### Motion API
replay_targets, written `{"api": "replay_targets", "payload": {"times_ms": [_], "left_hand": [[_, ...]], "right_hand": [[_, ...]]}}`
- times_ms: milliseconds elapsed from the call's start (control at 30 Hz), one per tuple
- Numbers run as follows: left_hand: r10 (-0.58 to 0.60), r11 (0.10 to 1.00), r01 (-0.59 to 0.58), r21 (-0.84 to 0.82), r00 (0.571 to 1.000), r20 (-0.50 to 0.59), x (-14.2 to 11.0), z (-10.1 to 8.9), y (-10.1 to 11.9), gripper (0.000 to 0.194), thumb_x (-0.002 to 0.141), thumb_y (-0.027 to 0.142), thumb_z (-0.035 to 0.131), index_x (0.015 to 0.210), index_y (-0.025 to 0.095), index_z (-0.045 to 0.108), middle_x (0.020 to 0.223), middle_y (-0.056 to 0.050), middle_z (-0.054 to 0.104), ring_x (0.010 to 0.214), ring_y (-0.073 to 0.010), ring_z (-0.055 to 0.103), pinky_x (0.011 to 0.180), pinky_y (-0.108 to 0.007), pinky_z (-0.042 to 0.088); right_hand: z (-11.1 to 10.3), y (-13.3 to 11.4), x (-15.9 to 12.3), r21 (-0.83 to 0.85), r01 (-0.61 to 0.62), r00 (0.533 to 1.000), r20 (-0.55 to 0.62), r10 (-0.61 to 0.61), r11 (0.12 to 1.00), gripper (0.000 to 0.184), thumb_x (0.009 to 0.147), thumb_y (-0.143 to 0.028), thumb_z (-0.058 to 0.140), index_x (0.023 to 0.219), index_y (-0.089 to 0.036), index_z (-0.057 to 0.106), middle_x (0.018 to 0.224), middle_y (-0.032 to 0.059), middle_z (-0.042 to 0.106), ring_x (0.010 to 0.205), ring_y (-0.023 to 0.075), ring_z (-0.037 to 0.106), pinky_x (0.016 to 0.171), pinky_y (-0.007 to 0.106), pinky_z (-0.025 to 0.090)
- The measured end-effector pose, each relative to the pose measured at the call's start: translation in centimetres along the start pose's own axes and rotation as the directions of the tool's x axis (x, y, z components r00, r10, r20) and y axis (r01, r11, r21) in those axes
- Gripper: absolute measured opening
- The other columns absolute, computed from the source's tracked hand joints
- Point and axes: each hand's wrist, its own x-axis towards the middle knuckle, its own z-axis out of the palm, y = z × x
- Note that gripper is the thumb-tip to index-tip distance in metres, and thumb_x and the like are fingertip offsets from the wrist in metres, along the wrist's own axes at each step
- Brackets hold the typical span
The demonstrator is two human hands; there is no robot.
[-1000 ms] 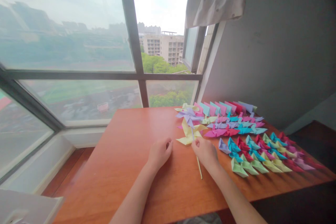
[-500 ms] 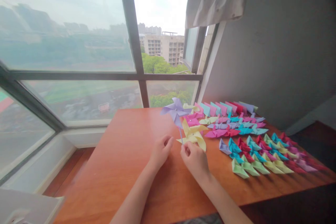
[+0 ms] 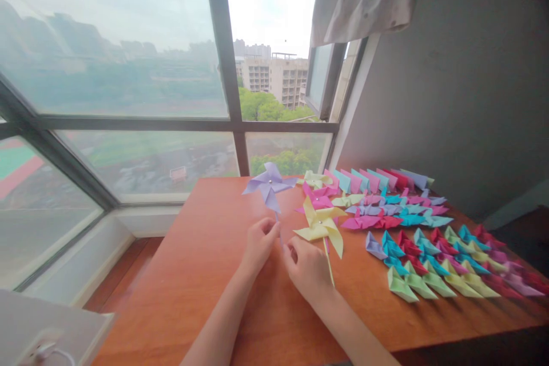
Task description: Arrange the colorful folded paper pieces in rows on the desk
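A lavender paper pinwheel [image 3: 270,184] stands up above the table on a thin lavender stick. My left hand [image 3: 259,245] pinches that stick just below the blades. Lower down, my right hand [image 3: 309,266] has its fingers closed on the same stick; the stick's bottom end is hidden. Right behind my right hand lies a yellow pinwheel [image 3: 321,223] with a pale yellow stick, partly covered by the hand. Beyond it are a magenta pinwheel [image 3: 318,197] and a pale green pinwheel [image 3: 315,179], both partly overlapped.
Rows of folded paper boats [image 3: 422,284] and paper cranes [image 3: 403,219] fill the right side of the wooden table [image 3: 189,274]. Upright folded paper pieces [image 3: 377,182] line its back edge. A window [image 3: 141,166] stands behind, and a socket with a plug [image 3: 45,350] sits lower left.
The lavender pinwheel has moved left, away from the yellow one. My left hand has closed on its stick, while my right hand has shifted lower and left. The view has turned slightly left.
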Motion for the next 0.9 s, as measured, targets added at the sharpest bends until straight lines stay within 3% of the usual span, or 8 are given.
{"api": "replay_targets", "payload": {"times_ms": [100,200,367,467,667,900], "left_hand": [[-0.064,0.99,0.072,0.117,0.995,-0.07,1.2,-2.2,-0.6,0.041,0.083,0.05,0.048,0.073,0.016,0.067,0.064,-0.003,0.067,0.06,-0.0166,0.059,0.056,-0.025,0.043],[-0.129,0.952,0.16,0.26,0.983,-0.132,2.8,-5.9,-1.4,0.037,0.081,0.047,0.047,0.069,0.018,0.065,0.062,-0.003,0.066,0.061,-0.0184,0.06,0.057,-0.026,0.042],[-0.219,0.816,0.303,0.493,0.95,-0.221,5.2,-12.6,-3.0,0.03,0.079,0.039,0.048,0.058,0.02,0.058,0.058,-0.003,0.063,0.065,-0.0208,0.06,0.055,-0.026,0.033],[-0.284,0.724,0.367,0.584,0.93,-0.232,6.3,-15.1,-4.2,0.03,0.077,0.037,0.051,0.053,0.021,0.055,0.054,-0.003,0.06,0.06,-0.0204,0.058,0.053,-0.027,0.03],[-0.348,0.586,0.419,0.693,0.903,-0.252,7.6,-16.7,-5.9,0.025,0.079,0.04,0.052,0.065,0.021,0.062,0.073,-0.008,0.07,0.067,-0.0239,0.062,0.054,-0.027,0.033],[-0.302,0.51,0.404,0.759,0.911,-0.281,6.6,-15.6,-4.5,0.031,0.085,0.043,0.045,0.078,0.021,0.066,0.089,-0.015,0.072,0.078,-0.0323,0.066,0.061,-0.031,0.039]], "right_hand": [[-0.6,1.0,-0.8,-0.018,-0.022,0.999,0.042,0.023,1.0,0.022,0.094,-0.028,0.047,0.079,-0.021,0.062,0.068,-0.001,0.067,0.065,0.0126,0.062,0.059,0.024,0.028],[-1.4,3.1,-1.8,-0.074,-0.055,0.996,0.066,0.06,0.996,0.024,0.094,-0.029,0.047,0.077,-0.022,0.062,0.068,-0.0012,0.068,0.065,0.0131,0.063,0.059,0.025,0.028],[-3.6,6.4,-3.7,-0.166,-0.121,0.988,0.076,0.135,0.979,0.026,0.095,-0.031,0.046,0.074,-0.023,0.059,0.066,-0.0019,0.066,0.062,0.014,0.063,0.056,0.026,0.026],[-4.7,7.4,-4.8,-0.215,-0.135,0.982,0.101,0.16,0.967,0.026,0.095,-0.033,0.046,0.073,-0.023,0.057,0.063,-0.0022,0.065,0.061,0.015,0.062,0.055,0.027,0.025],[-5.1,8.4,-6.4,-0.292,-0.17,0.96,0.166,0.225,0.941,0.026,0.093,-0.036,0.049,0.072,-0.025,0.056,0.059,-0.0018,0.063,0.057,0.017,0.063,0.052,0.028,0.021],[-4.6,7.7,-6.8,-0.349,-0.184,0.94,0.212,0.268,0.919,0.023,0.091,-0.038,0.054,0.072,-0.025,0.056,0.065,0.0001,0.068,0.062,0.0193,0.066,0.052,0.029,0.019]]}}
